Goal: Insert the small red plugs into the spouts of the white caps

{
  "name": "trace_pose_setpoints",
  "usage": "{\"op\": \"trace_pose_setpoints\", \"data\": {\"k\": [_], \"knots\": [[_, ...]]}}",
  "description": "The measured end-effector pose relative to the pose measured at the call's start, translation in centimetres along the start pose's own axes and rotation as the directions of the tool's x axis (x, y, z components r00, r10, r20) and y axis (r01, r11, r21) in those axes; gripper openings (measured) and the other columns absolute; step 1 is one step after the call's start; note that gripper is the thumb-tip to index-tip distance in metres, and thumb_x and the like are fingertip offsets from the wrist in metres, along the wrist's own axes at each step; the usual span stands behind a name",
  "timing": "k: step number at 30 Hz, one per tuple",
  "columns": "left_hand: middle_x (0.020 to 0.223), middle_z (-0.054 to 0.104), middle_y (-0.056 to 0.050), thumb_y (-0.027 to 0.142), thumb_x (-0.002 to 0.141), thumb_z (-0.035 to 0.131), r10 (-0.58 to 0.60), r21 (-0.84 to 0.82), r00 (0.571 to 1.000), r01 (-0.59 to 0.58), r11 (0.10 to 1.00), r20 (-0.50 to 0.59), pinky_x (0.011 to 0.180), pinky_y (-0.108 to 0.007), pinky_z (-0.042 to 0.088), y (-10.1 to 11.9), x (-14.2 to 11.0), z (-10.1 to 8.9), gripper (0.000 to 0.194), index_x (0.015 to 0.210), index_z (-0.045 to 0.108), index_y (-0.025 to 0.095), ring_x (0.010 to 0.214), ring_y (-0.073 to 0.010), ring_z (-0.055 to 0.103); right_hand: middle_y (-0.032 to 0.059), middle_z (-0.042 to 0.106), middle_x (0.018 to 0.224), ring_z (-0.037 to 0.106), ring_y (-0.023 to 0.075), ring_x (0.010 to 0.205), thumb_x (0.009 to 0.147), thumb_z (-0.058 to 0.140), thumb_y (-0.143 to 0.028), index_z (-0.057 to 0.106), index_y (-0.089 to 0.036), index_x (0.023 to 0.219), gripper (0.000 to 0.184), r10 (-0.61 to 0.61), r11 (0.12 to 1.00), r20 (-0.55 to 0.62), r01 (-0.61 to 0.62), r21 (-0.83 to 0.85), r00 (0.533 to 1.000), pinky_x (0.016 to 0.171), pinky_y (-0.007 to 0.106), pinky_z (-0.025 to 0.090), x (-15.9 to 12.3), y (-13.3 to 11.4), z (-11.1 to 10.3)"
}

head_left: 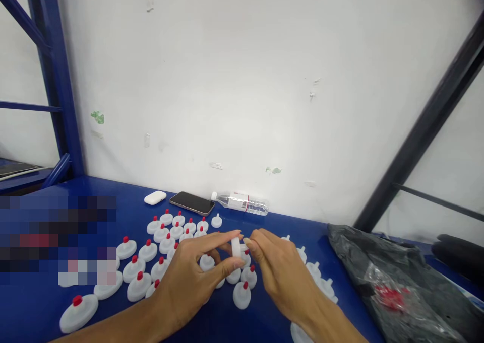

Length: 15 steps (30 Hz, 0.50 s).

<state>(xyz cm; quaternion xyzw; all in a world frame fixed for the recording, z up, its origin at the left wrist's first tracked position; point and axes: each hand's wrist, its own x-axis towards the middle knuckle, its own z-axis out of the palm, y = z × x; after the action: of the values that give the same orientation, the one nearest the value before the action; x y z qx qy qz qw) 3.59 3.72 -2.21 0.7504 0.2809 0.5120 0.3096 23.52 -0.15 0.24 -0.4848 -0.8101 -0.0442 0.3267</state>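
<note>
1. Pinching a white cap [236, 252] turned on its side, the left hand [189, 267] had thumb and forefinger parted only by the cap's thickness; the cap was held above the middle of the blue surface [128, 202], nozzle pointing right.
2. The right hand [278, 267] was closed round the nozzle end, its fingers [260, 250] bunched together — whether they also hid a red tip, I could not tell.
3. Red-tipped caps [242, 296] stood under the hands and away to the left; plain caps [313, 270] stood to the right, partly behind the right wrist.
4. The likeliest slip, I judged, lay in that narrow pinch: an uneven push or twist from the right could have rolled the smooth rim free.
5. A dropped cap could have knocked over the red-tipped ones below — they stood close together — while a low right forearm might have swept the plain ones aside.
6. Farther right, a clear packet [391, 296] with red pieces lay on a dark bag [353, 250]; snagging the bag could have shifted it.
</note>
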Motion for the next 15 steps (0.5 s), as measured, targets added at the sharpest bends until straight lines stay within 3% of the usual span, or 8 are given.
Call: {"op": "trace_pose_setpoints", "data": {"k": [2,4,6,9,15], "knots": [[0.103,0.079,0.000,0.030,0.096,0.069,0.174,0.170,0.985,-0.171,0.971,-0.004,0.074,-0.026,0.061,0.0,-0.4,-0.1,0.035,0.131,0.071,0.029,0.076,-0.0161,0.072,0.0009,0.063,0.078,0.059,0.0187,0.067,0.112,0.034,-0.032,0.053,-0.026,0.083,0.035,-0.016,0.998,-0.030,0.014,-0.061,0.999,0.063,0.033,0.039,0.3,0.6,-1.0],[0.123,0.074,-0.005,0.020,0.100,0.058,0.359,0.298,0.931,-0.360,0.884,0.062,0.093,-0.033,0.059,0.1,-0.9,-0.2,0.040,0.139,0.063,0.025,0.104,-0.0211,0.071,0.0032,0.069,0.087,0.065,0.0203,0.074,0.111,0.037,-0.033,0.062,-0.026,0.093,0.032,0.003,0.995,-0.063,-0.010,-0.102,0.998,0.070,0.034,0.044,0.5,1.5,-1.6],[0.124,0.071,-0.008,0.009,0.098,0.050,0.468,0.329,0.871,-0.491,0.807,0.153,0.105,-0.040,0.053,0.2,-1.3,-0.2,0.044,0.138,0.059,0.022,0.116,-0.0239,0.065,0.0043,0.072,0.093,0.067,0.0211,0.077,0.110,0.040,-0.034,0.066,-0.026,0.103,0.029,0.066,0.987,-0.047,-0.073,-0.143,0.997,0.072,0.035,0.046,0.6,2.7,-1.7],[0.105,0.071,-0.007,-0.003,0.093,0.042,0.519,0.275,0.821,-0.570,0.775,0.239,0.097,-0.041,0.052,0.6,-1.5,-0.2,0.044,0.127,0.059,0.021,0.098,-0.0213,0.065,0.0054,0.073,0.096,0.069,0.0221,0.078,0.109,0.042,-0.032,0.069,-0.024,0.107,0.028,0.170,0.959,0.078,-0.146,-0.241,0.982,0.071,0.035,0.047,0.7,4.3,-0.9],[0.083,0.066,-0.004,-0.004,0.089,0.040,0.512,0.218,0.810,-0.575,0.789,0.286,0.081,-0.041,0.049,0.7,-1.1,0.0,0.035,0.104,0.060,0.020,0.076,-0.0197,0.057,0.0014,0.076,0.099,0.072,0.0223,0.093,0.107,0.051,-0.028,0.074,-0.026,0.113,0.023,0.167,0.963,0.250,-0.104,-0.248,0.954,0.078,0.033,0.051,0.3,5.7,0.8]]}}
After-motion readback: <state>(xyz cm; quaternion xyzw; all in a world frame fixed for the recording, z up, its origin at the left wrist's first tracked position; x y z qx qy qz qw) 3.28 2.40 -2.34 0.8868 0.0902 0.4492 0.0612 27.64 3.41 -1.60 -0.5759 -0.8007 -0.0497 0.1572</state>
